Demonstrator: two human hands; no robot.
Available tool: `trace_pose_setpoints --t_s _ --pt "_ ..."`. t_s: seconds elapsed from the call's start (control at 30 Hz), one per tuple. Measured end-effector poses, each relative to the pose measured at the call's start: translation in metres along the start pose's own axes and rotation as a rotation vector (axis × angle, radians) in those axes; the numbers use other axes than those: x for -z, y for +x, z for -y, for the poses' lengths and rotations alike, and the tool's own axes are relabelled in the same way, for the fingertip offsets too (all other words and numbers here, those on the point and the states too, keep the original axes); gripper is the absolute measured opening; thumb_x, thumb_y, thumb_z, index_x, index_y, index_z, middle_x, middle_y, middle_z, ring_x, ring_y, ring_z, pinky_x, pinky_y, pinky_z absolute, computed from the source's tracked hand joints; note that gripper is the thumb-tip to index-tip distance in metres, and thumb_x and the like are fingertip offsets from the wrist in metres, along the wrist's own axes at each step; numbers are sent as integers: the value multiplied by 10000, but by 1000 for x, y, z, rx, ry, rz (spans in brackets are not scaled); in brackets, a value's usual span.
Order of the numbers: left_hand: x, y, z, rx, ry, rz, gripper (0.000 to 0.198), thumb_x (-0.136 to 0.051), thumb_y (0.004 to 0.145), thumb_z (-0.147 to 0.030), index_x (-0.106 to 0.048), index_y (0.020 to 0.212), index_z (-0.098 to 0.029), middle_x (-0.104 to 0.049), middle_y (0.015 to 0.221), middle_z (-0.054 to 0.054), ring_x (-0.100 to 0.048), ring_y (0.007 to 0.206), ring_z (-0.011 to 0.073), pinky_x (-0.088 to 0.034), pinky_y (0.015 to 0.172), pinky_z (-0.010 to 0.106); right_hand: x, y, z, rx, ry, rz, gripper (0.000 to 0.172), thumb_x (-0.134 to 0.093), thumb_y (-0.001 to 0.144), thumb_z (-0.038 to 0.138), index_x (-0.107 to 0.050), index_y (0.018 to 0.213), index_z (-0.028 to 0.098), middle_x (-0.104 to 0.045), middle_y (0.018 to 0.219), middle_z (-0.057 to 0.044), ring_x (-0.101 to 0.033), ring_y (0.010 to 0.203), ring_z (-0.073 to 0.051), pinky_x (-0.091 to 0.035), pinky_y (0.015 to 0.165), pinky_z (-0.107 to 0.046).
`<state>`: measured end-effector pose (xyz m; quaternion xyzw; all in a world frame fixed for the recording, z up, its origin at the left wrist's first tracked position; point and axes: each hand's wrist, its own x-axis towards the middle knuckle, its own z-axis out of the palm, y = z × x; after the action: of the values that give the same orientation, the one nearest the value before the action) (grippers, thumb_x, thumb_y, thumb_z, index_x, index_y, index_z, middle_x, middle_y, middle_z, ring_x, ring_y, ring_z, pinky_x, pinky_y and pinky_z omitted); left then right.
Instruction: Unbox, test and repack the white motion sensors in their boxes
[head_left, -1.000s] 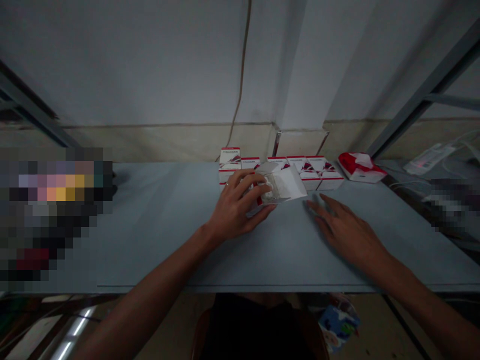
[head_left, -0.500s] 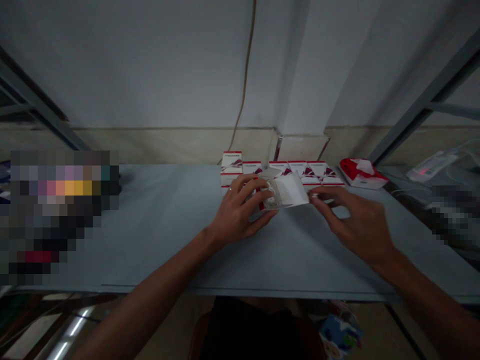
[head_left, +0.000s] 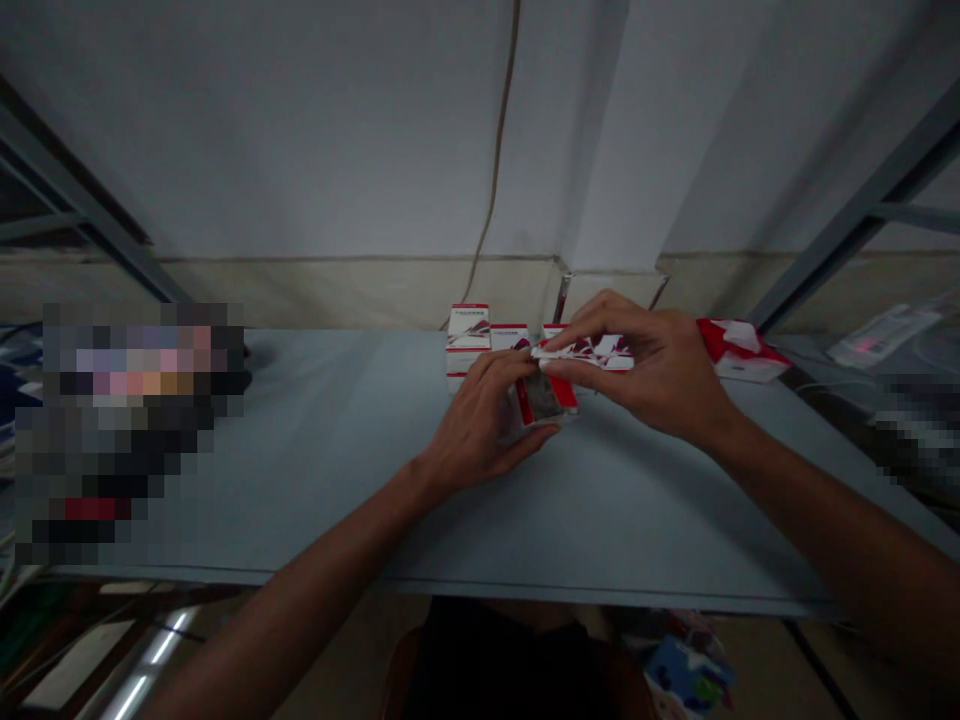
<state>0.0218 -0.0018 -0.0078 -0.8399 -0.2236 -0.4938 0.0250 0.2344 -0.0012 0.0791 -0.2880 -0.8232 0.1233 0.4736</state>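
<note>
My left hand [head_left: 480, 420] is closed round a small white and red carton [head_left: 544, 400] that rests on the grey table [head_left: 337, 470]. Its fingers wrap the carton's left side. My right hand [head_left: 645, 370] reaches over from the right and pinches the carton's top flap [head_left: 559, 350] between thumb and fingers. Behind both hands a row of like white and red boxes [head_left: 469, 330] stands along the table's back edge, partly hidden by my right hand.
A red and white packet [head_left: 739, 345] lies at the back right. A cable [head_left: 495, 170] hangs down the wall behind the boxes. Metal frame bars [head_left: 855, 215] slant at both sides. Blurred patches cover the left table area and far right.
My right hand rose from the table, came left and took hold of the carton's top flap. The white flap that stood open is now folded down. My left hand has kept its grip.
</note>
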Motion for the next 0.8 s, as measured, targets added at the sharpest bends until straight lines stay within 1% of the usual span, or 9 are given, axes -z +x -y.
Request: trace_pose_setpoints --t_s 0.07,0.17,0.27,0.33,0.47,0.6,0.67,0.73,0.8 --pt "0 0 0 -6 9 2 662 -775 923 -388 -408 1452 -236 -638 1357 151 -608 1292 305 -542 1067 527 6 6 6 40 -54 25 206 -814 892 435 -814 927 233 -785 917 -46 -722 879 -209 -565 824 -369" --pt "2 1 0 3 37 30 615 -772 927 -387 -438 1412 -213 -641 1345 160 -609 1283 306 -546 1065 522 12 11 12 88 -135 153 212 -785 919 445 -809 920 235 -806 895 -26 -741 813 -200 -556 801 -347" --pt "4 2 0 22 32 24 576 -774 930 -363 -459 1383 -198 -650 1334 155 -614 1262 290 -553 1062 489 12 10 9 75 -199 188 211 -770 931 445 -810 917 238 -784 777 1 -705 658 -173 -530 693 -319" --pt "5 2 0 26 24 11 575 -784 923 -351 -466 1378 -201 -660 1317 144 -624 1244 276 -555 1061 474 10 7 4 56 -233 205 198 -766 935 425 -808 905 233 -765 727 9 -681 611 -165 -504 647 -312" --pt "4 0 1 36 39 -10 568 -799 910 -372 -470 1350 -230 -657 1332 140 -636 1253 280 -556 1060 499 3 2 -5 61 -275 242 136 -780 923 309 -774 829 211 -789 807 -8 -692 690 -169 -469 663 -302" --pt "4 -1 1 62 62 -39 574 -807 903 -398 -471 1341 -237 -664 1327 137 -645 1255 278 -566 1047 494 -4 1 -9 137 -253 224 160 -789 927 305 -760 821 189 -772 790 -15 -672 736 -177 -465 726 -319" --pt "4 -2 2 59 86 -26 527 -791 918 -388 -494 1324 -229 -659 1334 144 -639 1270 279 -560 1064 493 -5 1 -10 178 -253 284 160 -767 949 308 -765 848 184 -776 824 -21 -682 812 -192 -463 800 -345" --pt "5 -2 4 50 111 -7 465 -774 933 -371 -522 1295 -222 -652 1344 148 -631 1286 279 -548 1090 497 -2 3 -10 197 -249 389 169 -712 992 312 -780 900 189 -788 924 -33 -690 923 -208 -450 881 -372" --pt "6 -2 5 49 124 1 437 -767 938 -365 -538 1281 -221 -647 1350 146 -625 1299 279 -537 1113 504 2 4 -9 201 -233 481 231 -629 1045 339 -794 968 197 -777 1038 -48 -677 1020 -213 -437 943 -388"
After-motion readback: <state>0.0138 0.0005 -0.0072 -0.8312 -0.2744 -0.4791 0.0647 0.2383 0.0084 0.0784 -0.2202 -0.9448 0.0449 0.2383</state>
